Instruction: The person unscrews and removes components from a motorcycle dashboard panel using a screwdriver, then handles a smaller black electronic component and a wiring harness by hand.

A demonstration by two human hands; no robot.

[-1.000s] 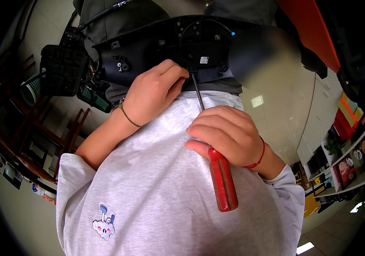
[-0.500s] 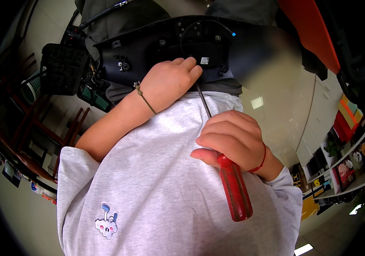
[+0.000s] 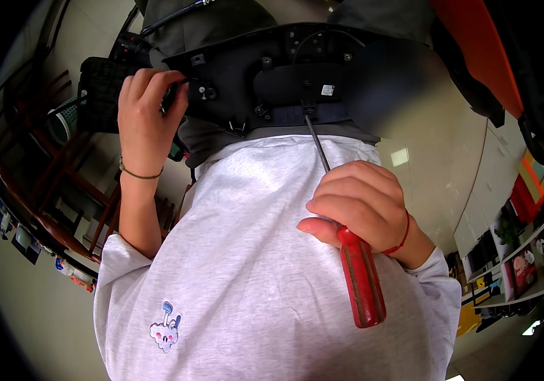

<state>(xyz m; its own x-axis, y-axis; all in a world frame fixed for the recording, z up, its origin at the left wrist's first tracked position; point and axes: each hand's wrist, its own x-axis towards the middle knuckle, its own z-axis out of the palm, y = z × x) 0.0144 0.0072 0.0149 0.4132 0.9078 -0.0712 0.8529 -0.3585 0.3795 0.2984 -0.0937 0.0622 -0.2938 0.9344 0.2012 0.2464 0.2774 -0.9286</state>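
Observation:
A black moulded plastic panel (image 3: 234, 89) lies across my lap, its inner side facing up. My right hand (image 3: 362, 203) is wrapped around the shaft and upper handle of a red-handled screwdriver (image 3: 362, 279). The tip of the shaft meets a small black fixture (image 3: 309, 109) at the panel's near edge. At the panel's left end, my left hand (image 3: 148, 108) has thumb and index finger curved apart, with no held thing visible between them. Close to those fingertips sit small metal pieces (image 3: 206, 93). Screws (image 3: 236, 129) stand at the panel's lower edge.
A black, box-like part (image 3: 102, 95) stands beyond my left hand. Wooden chair frames (image 3: 62, 184) and a green basket (image 3: 64, 120) are at the left. An orange panel (image 3: 478, 57) rises at the upper right, with loaded shelves (image 3: 520, 286) below it. A blur hides the panel's right end.
My left hand has left the screwdriver tip and moved left to the panel's end, uncovering the tip. My right hand keeps its grip on the screwdriver. The whole view has shifted slightly.

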